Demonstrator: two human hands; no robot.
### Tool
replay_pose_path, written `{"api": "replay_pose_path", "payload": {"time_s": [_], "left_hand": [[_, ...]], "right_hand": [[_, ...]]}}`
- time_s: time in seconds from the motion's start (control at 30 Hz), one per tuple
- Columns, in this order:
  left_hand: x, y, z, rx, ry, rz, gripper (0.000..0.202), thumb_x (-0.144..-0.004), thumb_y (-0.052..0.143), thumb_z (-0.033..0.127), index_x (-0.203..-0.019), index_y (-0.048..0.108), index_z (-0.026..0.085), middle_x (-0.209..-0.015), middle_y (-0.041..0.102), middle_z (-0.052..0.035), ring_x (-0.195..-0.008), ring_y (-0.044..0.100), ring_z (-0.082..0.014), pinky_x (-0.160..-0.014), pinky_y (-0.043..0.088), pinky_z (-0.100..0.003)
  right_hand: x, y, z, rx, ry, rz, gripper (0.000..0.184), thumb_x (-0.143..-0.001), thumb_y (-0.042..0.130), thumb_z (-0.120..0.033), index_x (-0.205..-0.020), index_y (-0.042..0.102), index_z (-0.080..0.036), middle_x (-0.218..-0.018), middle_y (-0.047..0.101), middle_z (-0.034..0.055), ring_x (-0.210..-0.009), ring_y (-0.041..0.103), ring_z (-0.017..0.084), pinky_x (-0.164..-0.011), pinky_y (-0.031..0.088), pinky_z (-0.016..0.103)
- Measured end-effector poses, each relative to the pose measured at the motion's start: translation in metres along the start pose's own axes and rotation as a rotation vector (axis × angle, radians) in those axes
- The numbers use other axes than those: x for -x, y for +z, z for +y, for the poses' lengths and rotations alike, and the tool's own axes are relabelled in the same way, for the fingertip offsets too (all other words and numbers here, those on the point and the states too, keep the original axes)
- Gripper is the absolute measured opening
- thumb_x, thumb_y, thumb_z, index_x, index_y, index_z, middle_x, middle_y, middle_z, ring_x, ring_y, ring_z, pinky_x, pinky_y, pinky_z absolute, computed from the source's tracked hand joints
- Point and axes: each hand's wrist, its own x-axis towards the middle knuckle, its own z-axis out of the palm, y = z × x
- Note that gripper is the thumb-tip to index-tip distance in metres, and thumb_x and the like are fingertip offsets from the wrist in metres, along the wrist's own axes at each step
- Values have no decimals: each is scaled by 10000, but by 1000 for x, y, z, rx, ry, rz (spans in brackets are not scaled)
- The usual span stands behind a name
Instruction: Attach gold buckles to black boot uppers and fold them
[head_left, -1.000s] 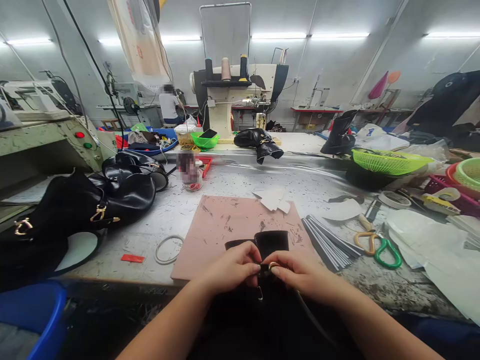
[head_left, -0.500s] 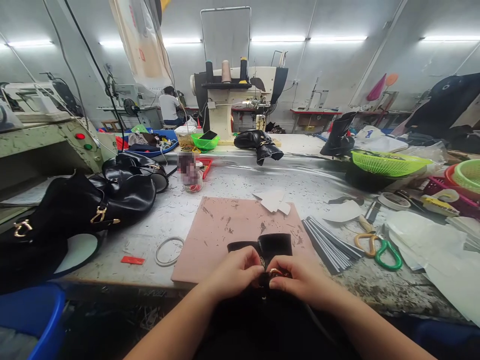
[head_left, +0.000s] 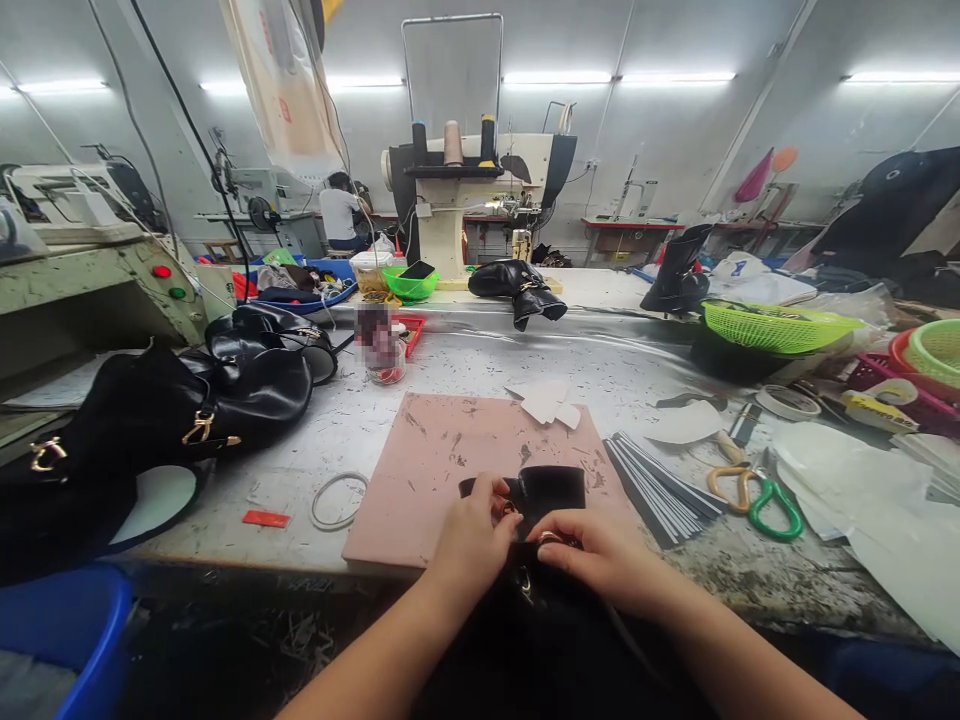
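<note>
At the near edge of the table, both my hands work on a black leather bag (head_left: 553, 488) with gold-coloured metal fittings. Part of it rests on a pink board (head_left: 420, 450); the rest falls toward my lap, where it merges with dark clothing. My left hand (head_left: 476, 530) is closed, its thumb and fingers pinching a small shiny gold-coloured fitting. My right hand (head_left: 592, 545) is closed on the bag beside another gold-coloured fitting, partly hidden by the fingers. A gold-coloured clasp (head_left: 526, 582) shows below the hands.
Black leather bags (head_left: 247, 390) with gold buckles are piled at left. White paper pieces (head_left: 546, 402) lie on the board. To the right are dark strips (head_left: 660, 490), green-handled scissors (head_left: 777, 508) and a lime basket (head_left: 780, 325). A sewing machine (head_left: 442, 215) stands behind.
My left hand has risen slightly and turned, its fingers now lifted with the small fitting. My right hand stays nearly in place. A clasp below the hands shows more clearly.
</note>
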Motion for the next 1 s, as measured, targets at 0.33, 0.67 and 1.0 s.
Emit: {"api": "replay_pose_path", "payload": {"time_s": [0.33,0.67,1.0], "left_hand": [[7,-3,-3,167,158,-51,349,-730,519,83,-1044,522,233,-819,635,19,-746,613,-130,-721,509,-267],[3,8,-9,226,147,113,166,-763,533,156,-914,590,194,-843,667,-13,-794,634,-153,-747,518,-281],[1,12,-17,-76,337,274,115,-824,440,179,-882,537,203,-812,631,-33,-748,592,-153,-685,494,-285]], "right_hand": [[-5,4,5,-23,85,94,110,-679,621,-272,-679,556,-184,-657,572,-19,-641,499,141,-568,370,231],[-9,2,4,-217,85,55,173,-665,616,-265,-622,470,-183,-572,439,-55,-549,400,99,-518,331,212],[-11,3,5,-192,60,-6,100,-738,533,-253,-715,590,-175,-628,527,-26,-609,472,124,-579,380,231]]}}
